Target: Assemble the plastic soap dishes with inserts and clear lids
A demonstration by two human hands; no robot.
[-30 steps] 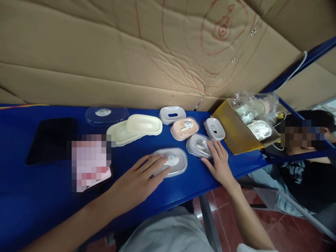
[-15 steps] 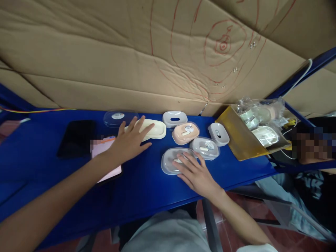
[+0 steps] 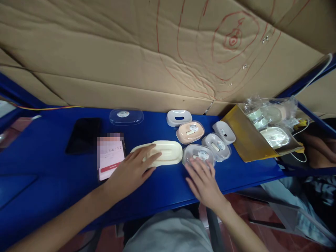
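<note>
"14:12" on the phone screen (image 3: 111,156)

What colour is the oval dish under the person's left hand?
Cream, a pale yellowish white. The dish under the left hand shows best in the head view, against the blue table.

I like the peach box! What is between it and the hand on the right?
In the head view, a grey soap box with a clear lid lies between the peach soap box and the right hand, whose fingertips touch it.
</note>
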